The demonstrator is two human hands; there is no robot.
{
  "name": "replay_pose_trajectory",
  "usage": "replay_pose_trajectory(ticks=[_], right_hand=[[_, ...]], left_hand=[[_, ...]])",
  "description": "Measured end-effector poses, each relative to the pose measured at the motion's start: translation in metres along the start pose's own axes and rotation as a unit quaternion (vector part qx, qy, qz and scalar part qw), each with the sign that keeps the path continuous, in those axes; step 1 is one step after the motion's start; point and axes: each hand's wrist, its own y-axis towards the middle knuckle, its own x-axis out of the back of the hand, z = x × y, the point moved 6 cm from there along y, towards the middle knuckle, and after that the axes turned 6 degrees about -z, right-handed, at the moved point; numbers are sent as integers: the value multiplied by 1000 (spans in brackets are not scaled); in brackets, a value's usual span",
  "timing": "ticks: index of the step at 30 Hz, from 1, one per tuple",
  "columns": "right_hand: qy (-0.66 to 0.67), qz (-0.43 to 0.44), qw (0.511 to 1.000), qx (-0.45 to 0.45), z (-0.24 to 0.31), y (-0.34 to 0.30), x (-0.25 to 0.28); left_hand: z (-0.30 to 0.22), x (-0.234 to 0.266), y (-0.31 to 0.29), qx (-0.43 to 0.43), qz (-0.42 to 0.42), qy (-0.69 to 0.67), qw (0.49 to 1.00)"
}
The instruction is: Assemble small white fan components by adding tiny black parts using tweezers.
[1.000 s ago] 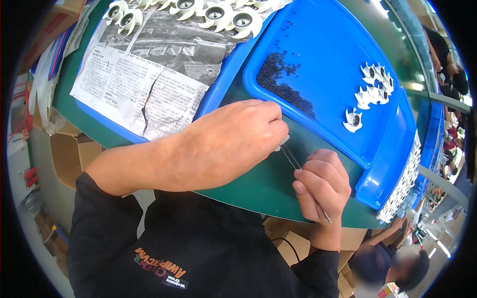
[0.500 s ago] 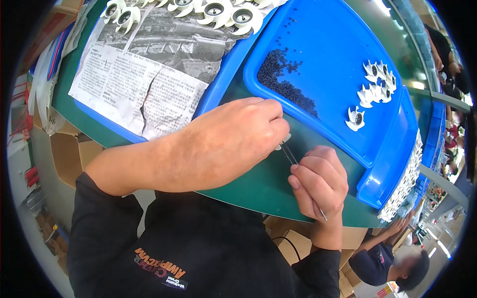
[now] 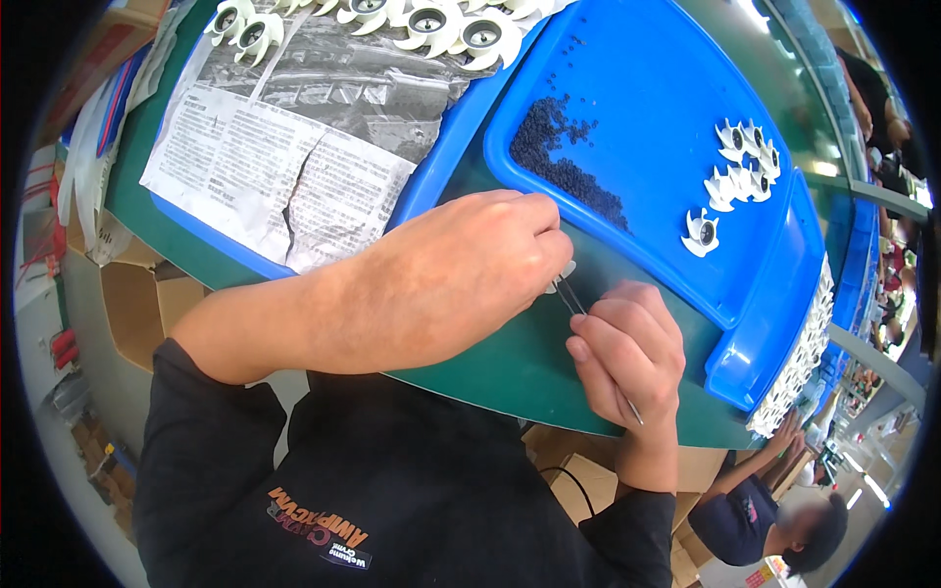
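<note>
My left hand [image 3: 480,260] is closed, back upward, over the near edge of the green table. A small white part [image 3: 568,269], mostly hidden by my fingers, shows at its fingertips; it looks like a white fan wheel. My right hand [image 3: 632,353] grips metal tweezers [image 3: 571,300], whose tips reach to that white part while the rear end sticks out below the palm. Beyond my hands, a blue tray [image 3: 647,118] holds a heap of tiny black rings [image 3: 559,162] at its left and several white fan wheels [image 3: 701,233] at its right.
A second blue tray at the left is covered by newspaper [image 3: 265,176], with several white fan wheels [image 3: 480,34] at its far end. Another blue tray [image 3: 755,343] stands at the right beside many stacked white parts [image 3: 794,363]. A co-worker [image 3: 765,519] sits at the lower right.
Almost nothing differs. My right hand and the tweezers have shifted very slightly left; my left hand stays in place around the white part.
</note>
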Motion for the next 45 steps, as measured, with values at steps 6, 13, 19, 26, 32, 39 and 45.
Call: replay_pose_trajectory(ticks=[6,13,19,26,32,39,45], right_hand=[[-5,2,1000,-5,4,-5,1],[-9,5,1000,-9,3,-5,0],[-8,-10,1000,-11,3,-4,2],[-16,2,1000,-10,4,-4,0],[-14,5,1000,-25,5,1,-1],[20,24,998,-55,4,1,8],[-50,-216,975,18,31,-34,95]], left_hand=[[-3,-2,-3,-8,1,-1,1000],[2,-4,-4,3,-1,-9,1000],[3,-5,-5,-22,-42,-23,999],[3,-8,-7,-17,-47,-20,999],[3,-4,-4,-13,-27,-15,999],[-7,-3,-5,-52,-20,16,998],[-18,43,-14,-17,-99,40,994]])
